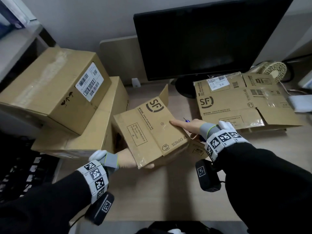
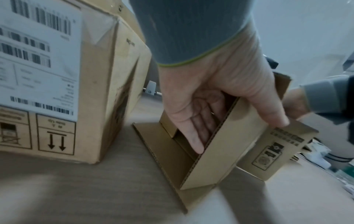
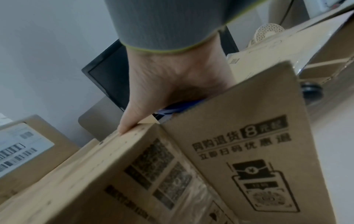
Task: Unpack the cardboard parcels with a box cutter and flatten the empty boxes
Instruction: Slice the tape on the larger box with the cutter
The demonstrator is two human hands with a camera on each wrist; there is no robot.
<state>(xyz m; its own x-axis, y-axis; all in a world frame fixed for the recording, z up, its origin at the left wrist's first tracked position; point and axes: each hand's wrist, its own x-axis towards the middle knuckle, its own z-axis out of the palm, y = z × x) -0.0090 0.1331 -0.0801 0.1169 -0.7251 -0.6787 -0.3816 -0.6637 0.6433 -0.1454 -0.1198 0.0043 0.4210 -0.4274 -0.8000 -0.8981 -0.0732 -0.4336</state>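
Risk: right hand [image 1: 190, 126] is pressing the SF box [image 1: 152, 130] while gripping the cutter [image 3: 172, 108]; left hand [image 2: 216, 97] is clasping its open end, near any slip.

Stacked parcels [image 1: 55, 92] left; open box [image 1: 152, 130] centre; flattened box [image 1: 236, 102] right; monitor [image 1: 207, 38] behind.

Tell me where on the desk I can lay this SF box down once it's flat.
Bare wooden desk lies near you, between both sleeves, below the small brown SF cardboard box. Crowded: stacked brown parcels left, flattened SF cardboard right, black monitor behind.
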